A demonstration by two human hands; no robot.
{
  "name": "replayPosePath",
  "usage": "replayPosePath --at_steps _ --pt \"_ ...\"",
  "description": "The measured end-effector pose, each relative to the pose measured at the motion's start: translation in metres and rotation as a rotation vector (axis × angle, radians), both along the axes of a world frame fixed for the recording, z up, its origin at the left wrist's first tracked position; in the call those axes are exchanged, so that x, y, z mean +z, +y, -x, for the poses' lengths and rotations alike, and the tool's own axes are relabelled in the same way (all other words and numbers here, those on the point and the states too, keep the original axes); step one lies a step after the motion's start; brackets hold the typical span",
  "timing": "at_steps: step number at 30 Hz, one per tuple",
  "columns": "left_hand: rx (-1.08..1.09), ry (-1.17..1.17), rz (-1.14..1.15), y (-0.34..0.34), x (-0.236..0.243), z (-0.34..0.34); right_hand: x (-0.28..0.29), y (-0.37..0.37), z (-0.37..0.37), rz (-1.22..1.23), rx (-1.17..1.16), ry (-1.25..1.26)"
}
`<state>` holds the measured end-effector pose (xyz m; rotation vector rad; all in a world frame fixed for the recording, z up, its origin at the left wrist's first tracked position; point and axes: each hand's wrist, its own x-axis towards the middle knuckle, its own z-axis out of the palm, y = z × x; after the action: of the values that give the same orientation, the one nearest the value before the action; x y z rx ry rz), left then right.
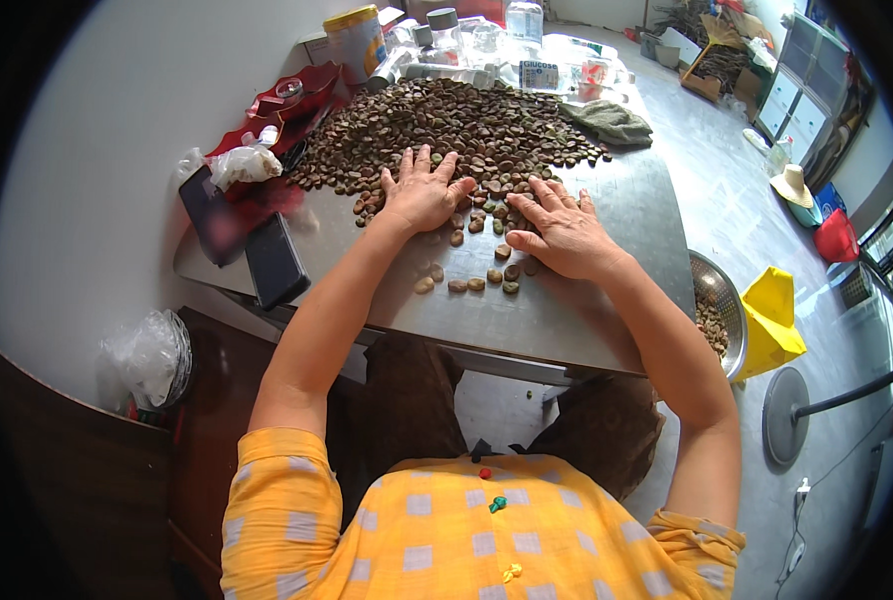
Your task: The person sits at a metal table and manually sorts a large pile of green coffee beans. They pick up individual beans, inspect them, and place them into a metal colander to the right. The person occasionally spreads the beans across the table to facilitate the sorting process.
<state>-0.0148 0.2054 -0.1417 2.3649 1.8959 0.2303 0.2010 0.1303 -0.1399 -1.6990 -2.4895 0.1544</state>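
A wide heap of brown dried broad beans (437,120) covers the far half of the metal table (387,300). My left hand (425,195) lies palm down at the heap's near edge, fingers spread over the beans. To its right, my right hand (565,230) rests flat with fingers apart, its fingertips at the near edge of the heap. Between the hands some loose beans trail toward me. A few more beans (467,285) sit in a scattered row nearer the table's front edge. Neither hand grips anything that I can see.
Two phones, one dark (275,262) and one beside it (212,215), lie at the left edge. Behind the heap stand clear bottles (447,40) and a yellow-lidded can (357,45). A grey-green cloth (609,122) lies at right. Below it, a metal colander (735,310) holds beans.
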Motion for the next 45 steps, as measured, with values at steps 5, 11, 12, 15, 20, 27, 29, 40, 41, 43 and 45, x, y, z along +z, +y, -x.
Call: replayPosePath --at_steps 5,11,12,15,20,27,29,40,41,43,45 --pt "-0.004 -0.001 0.035 -0.002 0.005 -0.009 -0.013 0.021 -0.014 -0.052 -0.163 0.075" --pt "-0.176 0.048 0.01 -0.024 -0.001 -0.035 -0.012 0.017 -0.022 -0.075 -0.19 0.101" --pt "-0.196 0.058 0.016 -0.026 0.001 -0.04 -0.012 0.017 -0.023 -0.088 -0.202 0.101" --pt "-0.198 0.067 0.027 -0.024 0.007 -0.047 -0.009 0.017 -0.024 -0.085 -0.228 0.105" --pt "-0.218 0.007 -0.133 -0.005 0.0 -0.047 -0.011 0.024 -0.036 -0.238 -0.17 0.243" --pt "-0.387 -0.414 -0.478 -0.012 0.005 -0.03 0.019 0.006 -0.033 -0.161 0.026 0.417" --pt "-0.455 -0.469 -0.458 -0.025 0.005 -0.026 0.018 0.005 -0.03 -0.157 0.103 0.351" --pt "-0.581 -0.363 -0.248 -0.031 0.0 -0.024 0.006 0.005 -0.012 -0.201 0.107 0.233" --pt "-0.559 -0.328 -0.223 -0.032 0.004 -0.024 0.006 0.004 -0.013 -0.186 0.104 0.237" --pt "-0.529 -0.298 -0.218 -0.035 0.008 -0.022 0.01 0.001 -0.013 -0.163 0.09 0.227" --pt "-0.504 -0.283 -0.198 -0.036 0.011 -0.02 0.013 -0.001 -0.015 -0.139 0.064 0.202"
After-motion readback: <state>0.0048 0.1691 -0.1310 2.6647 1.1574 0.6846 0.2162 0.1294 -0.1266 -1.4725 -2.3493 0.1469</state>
